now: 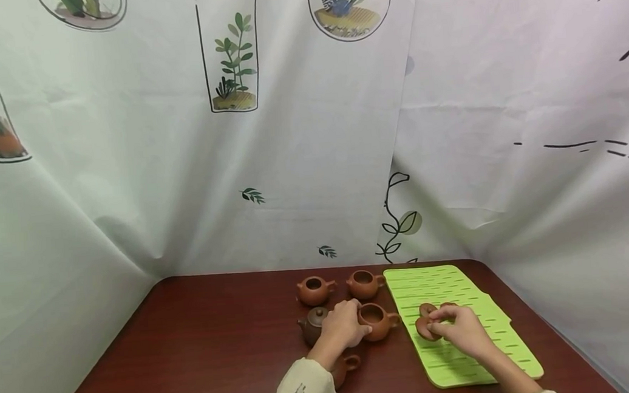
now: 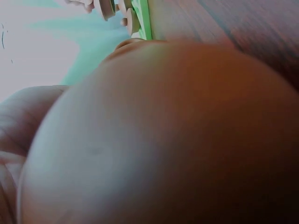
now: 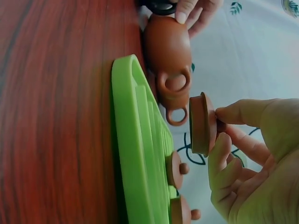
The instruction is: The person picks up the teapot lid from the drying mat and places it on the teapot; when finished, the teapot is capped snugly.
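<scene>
My right hand (image 1: 461, 329) pinches a brown teapot lid (image 3: 201, 123) by its knob, above the green mat. Two more lids (image 3: 175, 170) lie knob-up on that mat, partly behind the hand in the head view. My left hand (image 1: 342, 325) grips a lidless reddish-brown teapot (image 1: 377, 323) at its left side, thumb and fingers about the rim, its handle pointing right. In the left wrist view a blurred rounded brown surface (image 2: 154, 135) fills most of the picture. Partly hidden behind the left hand stands a dark teapot (image 1: 312, 326) with its lid on.
Two lidless teapots, one on the left (image 1: 314, 290) and one on the right (image 1: 364, 284), stand farther back. Another teapot (image 1: 340, 372) is mostly covered by my left sleeve. The bright green ridged mat (image 1: 468, 362) lies on the right of the dark red table (image 1: 194, 351). A printed cloth (image 1: 311, 148) hangs behind.
</scene>
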A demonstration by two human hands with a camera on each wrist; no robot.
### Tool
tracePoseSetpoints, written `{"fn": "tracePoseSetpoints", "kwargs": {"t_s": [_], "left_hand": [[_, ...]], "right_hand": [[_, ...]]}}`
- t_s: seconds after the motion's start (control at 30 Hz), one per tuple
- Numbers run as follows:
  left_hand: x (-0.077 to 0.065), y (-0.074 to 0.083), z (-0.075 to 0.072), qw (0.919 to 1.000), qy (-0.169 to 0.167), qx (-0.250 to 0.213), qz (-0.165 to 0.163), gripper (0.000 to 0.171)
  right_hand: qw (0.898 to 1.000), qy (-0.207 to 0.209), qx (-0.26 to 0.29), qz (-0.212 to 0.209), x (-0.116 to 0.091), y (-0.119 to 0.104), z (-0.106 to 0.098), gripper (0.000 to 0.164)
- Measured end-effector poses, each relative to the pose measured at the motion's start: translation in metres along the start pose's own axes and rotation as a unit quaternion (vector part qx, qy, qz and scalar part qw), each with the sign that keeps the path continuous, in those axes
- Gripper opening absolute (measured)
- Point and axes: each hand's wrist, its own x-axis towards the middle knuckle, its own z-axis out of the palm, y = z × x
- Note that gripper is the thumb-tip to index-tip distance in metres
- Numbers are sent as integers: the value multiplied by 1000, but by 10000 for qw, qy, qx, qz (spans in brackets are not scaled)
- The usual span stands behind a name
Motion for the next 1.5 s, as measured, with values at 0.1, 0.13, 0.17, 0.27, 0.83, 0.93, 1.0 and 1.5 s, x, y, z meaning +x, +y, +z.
{"fn": "tracePoseSetpoints", "kwargs": {"t_s": [0.1, 0.13, 0.17, 0.27, 0.83, 0.93, 1.0, 1.5], "left_hand": [[0, -2, 0, 10000, 21, -76, 49, 46], [0, -2, 1, 9999, 16, -104, 58, 46], [0, -2, 1, 9999, 11, -127, 63, 46], [0, -3, 0, 9998, 2, -182, 70, 45], [-2, -3, -1, 9999, 5, -145, -19, 46], [-2, -4, -1, 9999, 38, -142, 1, 46], [-2, -5, 0, 9999, 46, -148, 20, 46], [-1, -5, 0, 9999, -16, -127, -49, 46]], "right_hand": [[9999, 6, 23, -131, 1, -4, 4, 16], [9998, 6, 29, -183, 1, -6, 5, 17], [9998, 23, 61, -165, 2, -7, 7, 17], [9997, 34, 143, -187, 3, -10, 11, 16], [9980, 220, 547, -243, 12, -30, 32, 16], [9975, 207, 623, -275, 14, -35, 36, 17], [9970, 208, 677, -308, 15, -37, 39, 16], [9967, 198, 620, -487, 26, -52, 55, 11]]}}
